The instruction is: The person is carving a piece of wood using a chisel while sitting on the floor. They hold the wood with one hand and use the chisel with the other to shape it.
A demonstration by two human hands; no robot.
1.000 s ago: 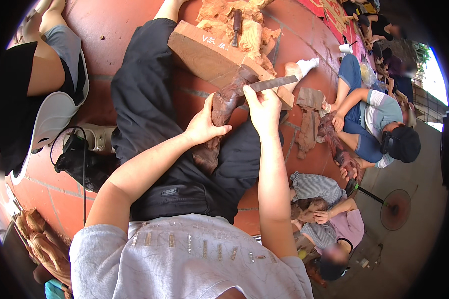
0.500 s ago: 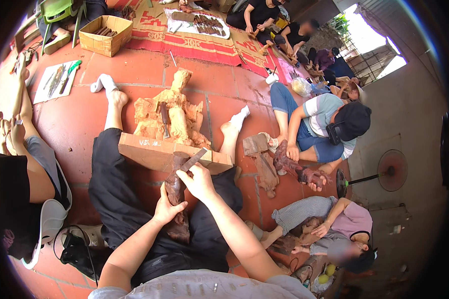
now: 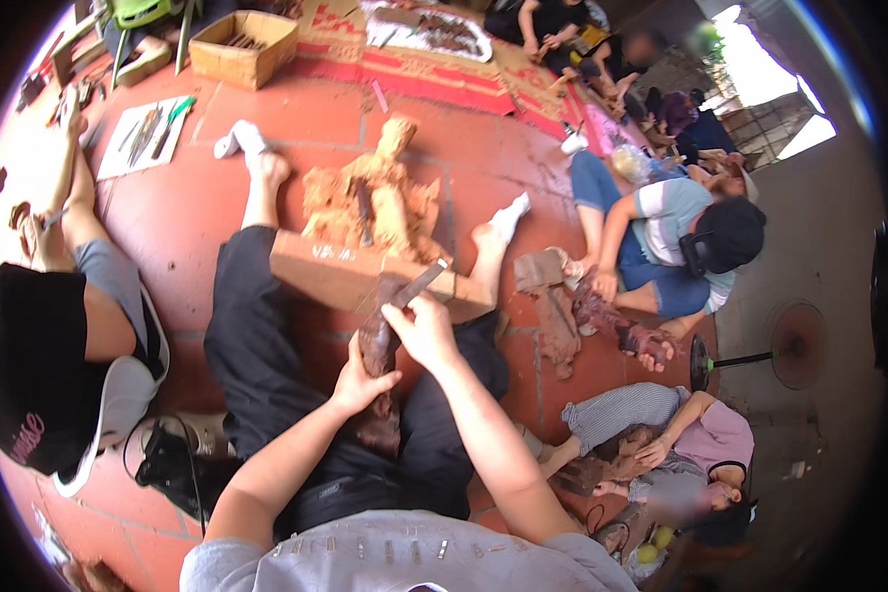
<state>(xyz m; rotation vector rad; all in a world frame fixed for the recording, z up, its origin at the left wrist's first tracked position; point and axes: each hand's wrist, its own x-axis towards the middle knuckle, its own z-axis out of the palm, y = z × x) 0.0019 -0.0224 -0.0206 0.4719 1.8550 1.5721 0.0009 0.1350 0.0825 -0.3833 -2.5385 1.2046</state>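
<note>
Between my legs, a dark brown wood carving (image 3: 377, 340) stands tilted, its upper end against the edge of a thick wooden block (image 3: 316, 259). My left hand (image 3: 363, 380) is wrapped round the carving's middle, thumb toward the right. My right hand (image 3: 424, 331) grips a flat metal file (image 3: 419, 284), which lies slantwise across the carving's upper part; its square end points up and right. The grip end is hidden by my fingers. On the block rests a pale carved wooden figure (image 3: 390, 192), with a dark-handled chisel (image 3: 363, 212) leaning on it.
A sheet with tools (image 3: 138, 148) lies at the far left, near a box of wood pieces (image 3: 237, 64). Co-workers sit at both sides; one at the right holds a reddish-brown carving (image 3: 622, 326). A fan (image 3: 794, 345) stands at the right, a black bag (image 3: 173, 464) at the lower left.
The whole view has swung, so the scene sits farther right in the picture. Both hands keep their holds, and the file still lies across the carving's upper part.
</note>
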